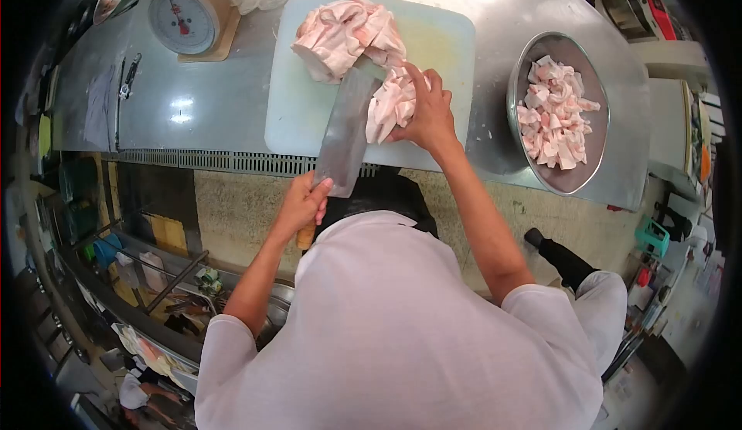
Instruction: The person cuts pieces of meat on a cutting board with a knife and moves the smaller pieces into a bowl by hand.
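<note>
- Reference: 12 o'clock points straight away from the person.
- Left hand (303, 204): closed round the near end of the knife (345, 127); thumb against the broad blade.
- Knife: long axis runs from about 7 o'clock at the handle to about 1 o'clock at the far end; the blade reaches over the near edge of the cutting board (301, 125).
- Right hand (429, 115): spread over and gripping the smaller piece of meat (393, 104), fingers on its far side, thumb toward its near side.
- Smaller piece: on the board, at 9 to 10 o'clock from the right hand, the nearer hand; just beside the blade's right side; whether they touch, cannot tell.
- Larger piece of meat (340, 34): on the board, at 10 to 11 o'clock from the right hand; beyond the blade.
- Bowl (600, 138): on the tabletop (224, 113), at 3 o'clock from the right hand; holds cut pieces (558, 113).
</note>
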A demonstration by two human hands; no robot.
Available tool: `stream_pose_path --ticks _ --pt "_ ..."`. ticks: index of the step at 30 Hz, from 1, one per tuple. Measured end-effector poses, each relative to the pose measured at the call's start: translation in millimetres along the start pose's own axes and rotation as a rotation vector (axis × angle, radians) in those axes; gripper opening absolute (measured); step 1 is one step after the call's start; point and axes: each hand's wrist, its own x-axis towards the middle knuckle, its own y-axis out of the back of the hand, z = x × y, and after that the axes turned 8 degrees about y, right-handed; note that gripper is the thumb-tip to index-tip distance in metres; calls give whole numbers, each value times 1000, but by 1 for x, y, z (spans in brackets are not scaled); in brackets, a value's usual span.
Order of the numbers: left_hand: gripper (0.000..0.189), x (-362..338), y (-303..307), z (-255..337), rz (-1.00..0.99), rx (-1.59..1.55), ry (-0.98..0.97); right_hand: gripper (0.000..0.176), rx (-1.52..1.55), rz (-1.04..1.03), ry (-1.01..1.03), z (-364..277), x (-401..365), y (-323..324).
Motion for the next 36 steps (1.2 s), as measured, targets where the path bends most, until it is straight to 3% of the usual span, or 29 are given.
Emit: stream_pose_path --ticks 6,8,15,19,20,22,24,25,27,29,30,32,34,36 --pt "26 24 -36 18 -76 -63 15 123 52 140 114 22 3 -10" --pt "26 26 -44 24 -102 -64 -2 118 158 241 270 31 8 -9" --pt "26 -22 -60 86 -31 61 -14 114 461 387 323 17 -6 26" --pt "29 -39 -82 133 -6 192 -152 112 440 594 405 22 -16 79" --pt "27 -40 -94 149 -30 286 -238 110 423 619 344 27 -23 97" --pt "25 -25 -116 169 -66 478 -429 107 276 741 434 59 -29 126" --pt "25 -8 -133 184 -71 572 -543 106 512 723 187 91 -50 154" --pt "26 -4 -139 191 -80 607 -592 107 391 758 124 125 -49 159" --pt "27 -2 -141 193 -92 648 -643 103 520 746 21 153 -64 167" --pt "27 0 -132 189 -58 546 -611 93 -80 856 -227 178 -85 166" --pt "27 -4 -123 189 -63 554 -607 93 -75 857 -236 173 -94 163" --pt "26 -17 -98 190 -56 409 -430 71 59 947 -227 148 -113 156" --pt "25 -25 -75 183 -11 374 -407 47 335 875 -216 113 -123 135" --pt "24 -33 -51 175 41 335 -387 34 344 695 17 92 -119 99"
